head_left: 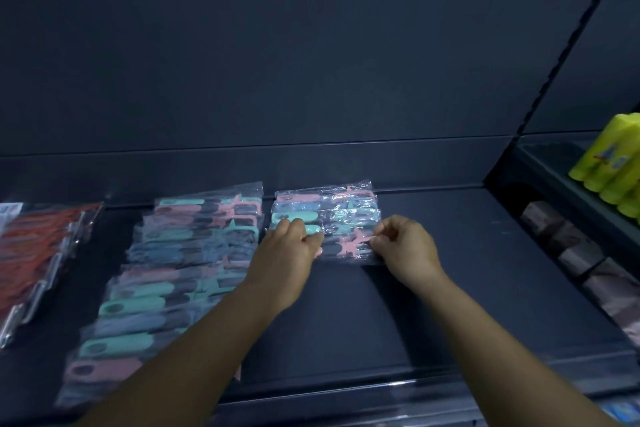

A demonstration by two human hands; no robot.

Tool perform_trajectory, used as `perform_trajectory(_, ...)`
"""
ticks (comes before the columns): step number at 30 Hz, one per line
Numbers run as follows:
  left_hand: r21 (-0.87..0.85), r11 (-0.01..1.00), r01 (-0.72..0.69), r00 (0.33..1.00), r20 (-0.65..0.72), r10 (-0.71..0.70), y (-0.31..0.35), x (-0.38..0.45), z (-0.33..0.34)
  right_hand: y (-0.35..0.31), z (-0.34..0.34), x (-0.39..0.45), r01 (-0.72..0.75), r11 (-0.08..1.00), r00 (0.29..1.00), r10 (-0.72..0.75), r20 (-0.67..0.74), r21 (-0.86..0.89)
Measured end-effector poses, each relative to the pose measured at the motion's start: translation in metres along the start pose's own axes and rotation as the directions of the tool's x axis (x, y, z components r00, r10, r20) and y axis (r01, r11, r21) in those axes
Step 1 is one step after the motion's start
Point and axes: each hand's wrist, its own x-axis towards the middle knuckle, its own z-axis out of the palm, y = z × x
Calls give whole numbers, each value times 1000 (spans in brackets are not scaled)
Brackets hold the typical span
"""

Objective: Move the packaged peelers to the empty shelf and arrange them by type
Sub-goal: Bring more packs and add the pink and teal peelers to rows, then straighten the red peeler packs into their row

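On the dark shelf [450,288], both hands pinch the near edge of a pastel peeler pack [325,215]: left hand [289,253], right hand [405,246], squaring it beside the matching row [180,270]

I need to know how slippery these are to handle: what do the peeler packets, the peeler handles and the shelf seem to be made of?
Peeler packets: thin clear plastic film, glossy; it crinkles and throws glare.
Peeler handles: probably moulded plastic, matte pastel mint, pink and blue; blur leaves this open.
Shelf: looks like painted metal, dark, smooth and fairly matte.
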Motion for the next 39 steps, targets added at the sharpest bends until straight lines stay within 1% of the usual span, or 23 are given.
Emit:
perform_trajectory(3, -16, 999, 33, 997, 76, -32, 3, 0, -2, 4, 1, 0, 33, 997, 999, -34, -13, -76)
perform_trajectory(6, -83, 994, 78, 990, 126, -67, 5, 0, -2, 8, 3, 0, 55, 990, 998, -55, 4, -127)
perform_trajectory(13, -92, 984, 154, 976, 171, -137, 14, 4, 0, 6, 3, 4, 109, 969, 994, -104, 34, -221)
perform_trajectory(16, -88, 984, 152, 978, 159, -137, 15, 5, -1, 3, 1, -3, 201, 922, 979, -198, 43, -330)
perform_trajectory(18, -66, 986, 150, 981, 131, -141, 15, 2, -7, -4, 3, -8, 300, 881, 953, -294, 74, -366)
perform_trajectory(20, -18, 981, 193, 973, 130, -189, 13, -3, -15, -14, 10, -12, 383, 846, 924, -359, 134, -372)
perform_trajectory(24, 96, 953, 287, 947, 122, -298, -4, -23, -34, -43, 31, -22, 496, 798, 867, -435, 241, -342)
perform_trajectory(27, 94, 925, 368, 925, 64, -374, -28, -49, -53, -73, 50, -36, 569, 757, 819, -488, 301, -322)
perform_trajectory(31, 95, 880, 466, 883, 6, -469, -70, -99, -82, -122, 86, -62, 654, 706, 751, -561, 348, -271)
perform_trajectory(35, 73, 820, 568, 823, -21, -568, -115, -162, -114, -179, 130, -104, 729, 644, 676, -623, 393, -233)
perform_trajectory(39, 122, 795, 595, 804, -89, -588, -164, -228, -147, -238, 176, -157, 769, 609, 630, -668, 397, -194)
